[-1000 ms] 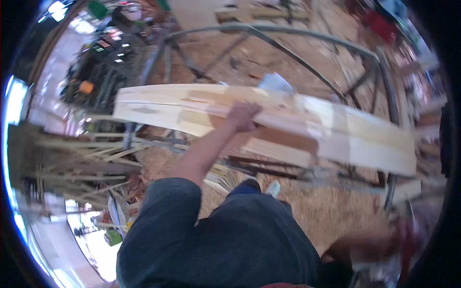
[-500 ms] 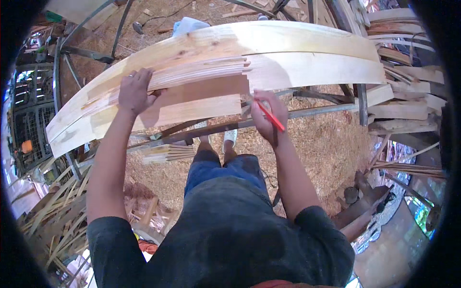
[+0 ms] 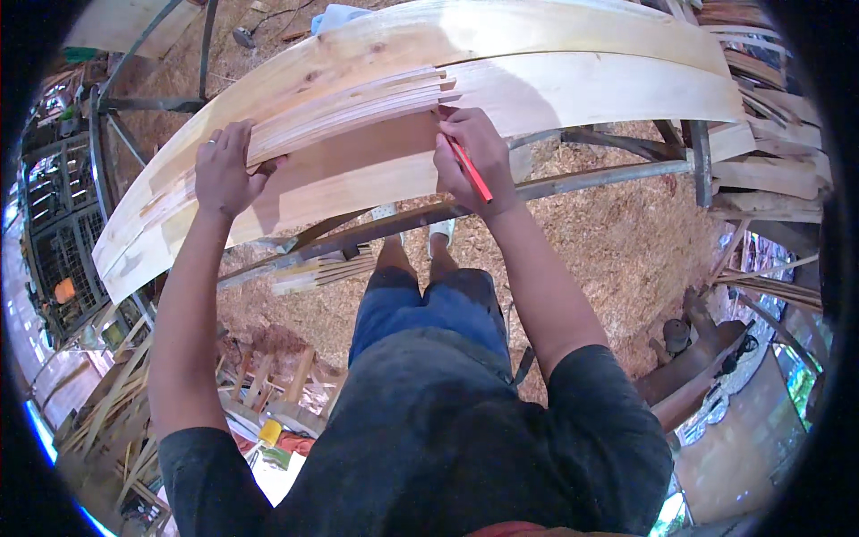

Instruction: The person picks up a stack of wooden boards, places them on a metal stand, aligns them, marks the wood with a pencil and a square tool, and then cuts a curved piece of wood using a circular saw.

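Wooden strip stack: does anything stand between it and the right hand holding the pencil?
Nothing visible does. The right hand, with the red pencil, is right beside the right end of the wooden strip stack; the left hand is farther left, out of the way.

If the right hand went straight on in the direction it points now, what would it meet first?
The right hand would probably meet the right end of the wood strips first; any gap is unclear.
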`<action>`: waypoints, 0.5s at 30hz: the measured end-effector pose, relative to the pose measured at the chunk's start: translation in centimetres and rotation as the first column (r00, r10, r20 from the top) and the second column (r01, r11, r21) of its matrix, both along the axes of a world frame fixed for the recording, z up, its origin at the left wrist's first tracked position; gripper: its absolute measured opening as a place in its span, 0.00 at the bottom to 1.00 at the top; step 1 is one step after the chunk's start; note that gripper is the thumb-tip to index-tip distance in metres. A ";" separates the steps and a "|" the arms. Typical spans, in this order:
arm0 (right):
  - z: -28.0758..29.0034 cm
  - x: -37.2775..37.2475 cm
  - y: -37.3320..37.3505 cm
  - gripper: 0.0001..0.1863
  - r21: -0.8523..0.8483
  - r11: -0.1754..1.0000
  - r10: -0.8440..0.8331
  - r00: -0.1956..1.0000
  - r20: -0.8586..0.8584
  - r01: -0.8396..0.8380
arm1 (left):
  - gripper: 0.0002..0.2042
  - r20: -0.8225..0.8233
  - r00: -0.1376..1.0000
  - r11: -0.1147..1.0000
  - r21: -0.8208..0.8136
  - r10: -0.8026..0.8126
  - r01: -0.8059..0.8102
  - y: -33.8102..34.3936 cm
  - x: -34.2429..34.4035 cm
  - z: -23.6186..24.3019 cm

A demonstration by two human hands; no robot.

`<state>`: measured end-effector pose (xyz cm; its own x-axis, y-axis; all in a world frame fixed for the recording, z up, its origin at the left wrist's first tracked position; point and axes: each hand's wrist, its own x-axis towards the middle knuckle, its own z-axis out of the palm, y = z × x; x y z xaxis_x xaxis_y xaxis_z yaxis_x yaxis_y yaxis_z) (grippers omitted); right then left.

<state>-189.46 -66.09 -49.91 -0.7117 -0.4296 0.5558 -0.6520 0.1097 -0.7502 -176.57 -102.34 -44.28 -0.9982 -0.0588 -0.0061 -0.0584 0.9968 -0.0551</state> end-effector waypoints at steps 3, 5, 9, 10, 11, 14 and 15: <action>0.1 0.1 -0.3 0.11 -0.006 1.000 0.021 1.000 0.019 -0.021 | 0.36 0.005 1.000 1.000 -0.023 -0.020 0.020 -0.2 0.0 -0.1; 0.1 0.1 -0.4 0.11 -0.012 1.000 0.023 0.999 0.027 -0.022 | 0.36 0.030 1.000 1.000 -0.016 -0.003 0.003 0.0 -0.1 0.1; 0.0 -0.2 -0.5 0.11 -0.005 1.000 0.027 1.000 -0.005 -0.027 | 0.36 0.008 1.000 0.999 -0.036 -0.017 0.017 -0.1 0.1 0.2; -0.1 -0.2 -0.4 0.11 0.005 0.999 0.041 0.999 -0.009 -0.041 | 0.36 0.009 1.000 0.999 -0.036 -0.016 0.016 -0.1 0.1 0.2; -0.1 -0.1 -0.3 0.11 0.005 0.999 0.042 0.999 -0.008 -0.042 | 0.36 0.021 1.000 1.000 -0.014 -0.004 0.005 -0.1 0.1 0.1; -0.3 0.2 -0.3 0.10 0.036 0.999 0.016 1.000 0.027 -0.017 | 0.35 -0.020 0.999 0.999 -0.031 -0.030 0.029 -0.1 0.1 -0.1; -0.4 0.3 -0.4 0.10 0.024 0.999 0.023 0.999 0.026 -0.023 | 0.33 -0.070 0.995 0.995 -0.070 -0.072 0.067 0.0 0.0 -0.1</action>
<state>-189.14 -66.48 -50.30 -0.7156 -0.4590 0.5265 -0.6348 0.1129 -0.7644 -176.53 -102.39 -44.36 -0.9976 0.0126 0.0677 0.0043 0.9927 -0.1209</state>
